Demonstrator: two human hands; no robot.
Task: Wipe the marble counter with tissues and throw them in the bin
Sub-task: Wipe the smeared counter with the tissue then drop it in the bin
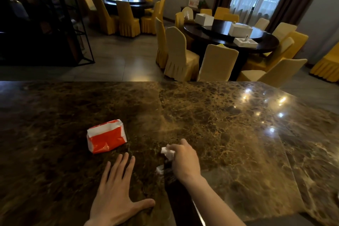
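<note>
A dark brown marble counter point(229, 124) fills the lower half of the head view. My right hand point(185, 159) is closed on a crumpled white tissue point(167, 152) that presses on the counter near the middle. A white scrap or reflection of the tissue point(160, 169) shows just below it. My left hand point(115, 192) lies flat on the counter with its fingers spread and holds nothing. A red and white tissue pack point(106, 136) lies on the counter above my left hand, apart from both hands. No bin is in view.
Beyond the counter's far edge the floor holds two dark round tables point(231, 36) ringed by yellow-covered chairs point(178, 55). White boxes point(240, 30) sit on the nearer table. A black metal shelf frame point(73, 24) stands at the left.
</note>
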